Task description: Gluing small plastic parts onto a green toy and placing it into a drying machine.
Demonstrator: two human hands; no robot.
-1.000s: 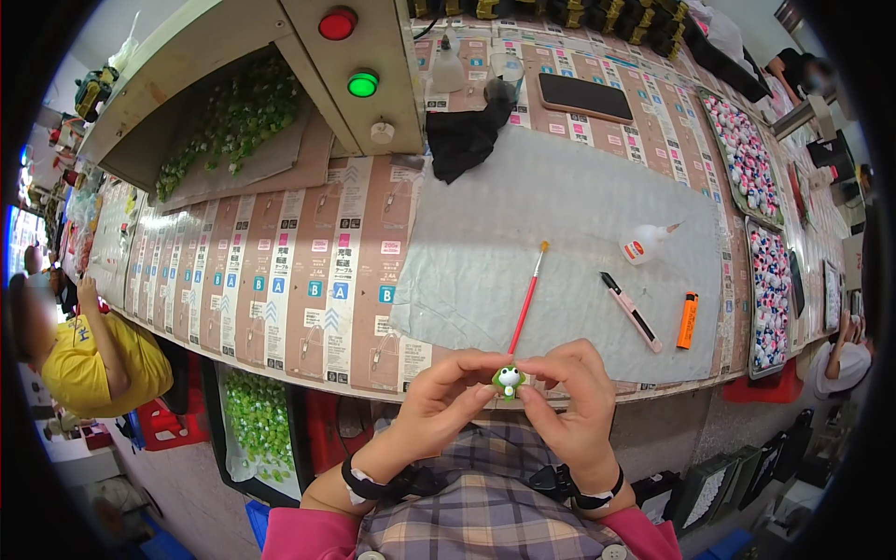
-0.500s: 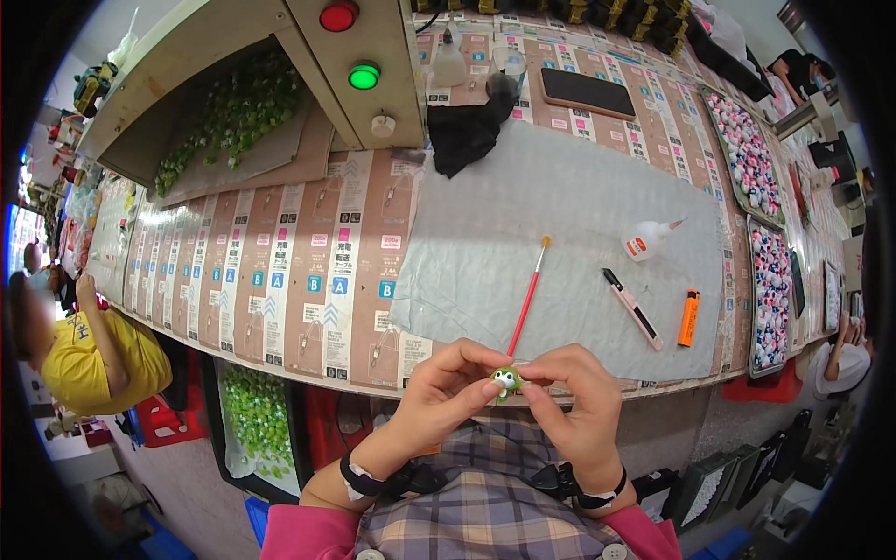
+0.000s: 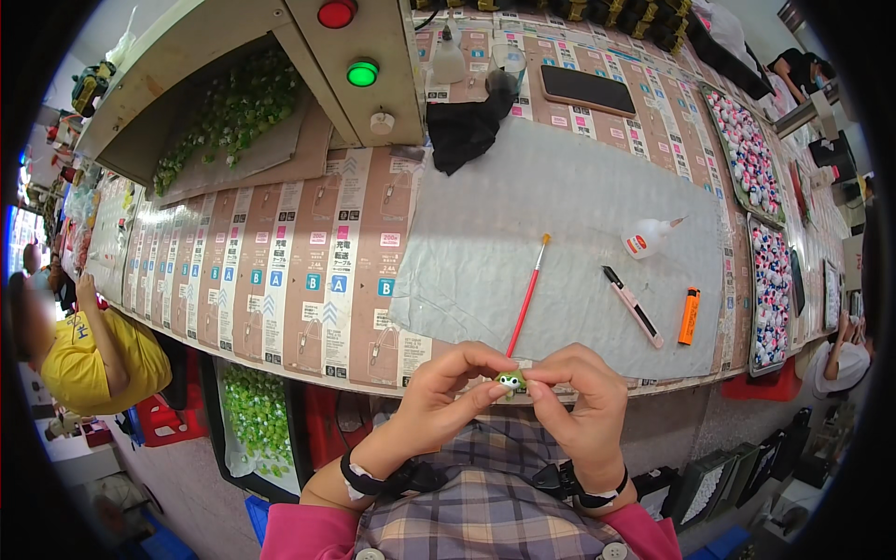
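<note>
A small green-and-white figurine (image 3: pixel 510 381) with dark eyes is held between both hands, just off the table's front edge. My left hand (image 3: pixel 445 390) pinches it from the left, thumb and forefinger on its side. From the right, my right hand (image 3: pixel 586 399) grips its edge with thumb and fingertips. Fingers cover part of the figurine. Just beyond the hands, a red-handled paintbrush (image 3: pixel 529 301) lies on a grey sheet (image 3: pixel 467 233), bristles pointing away. To the right on the sheet are a white glue bottle (image 3: pixel 646 240), a pink-and-black pen (image 3: pixel 633 308) and an orange lighter (image 3: pixel 689 317).
A metal housing (image 3: pixel 341 112) with red and green lights stands at left, green pieces inside. Behind the sheet lie a black cloth (image 3: pixel 462 131) and a phone (image 3: pixel 588 91). Trays of small coloured pieces (image 3: pixel 771 289) line the right. A person in yellow (image 3: pixel 103 359) sits at left.
The figurine has turned a little between the fingers, so its face now tilts differently. My right hand has shifted slightly to the right. Things on the table have stayed put.
</note>
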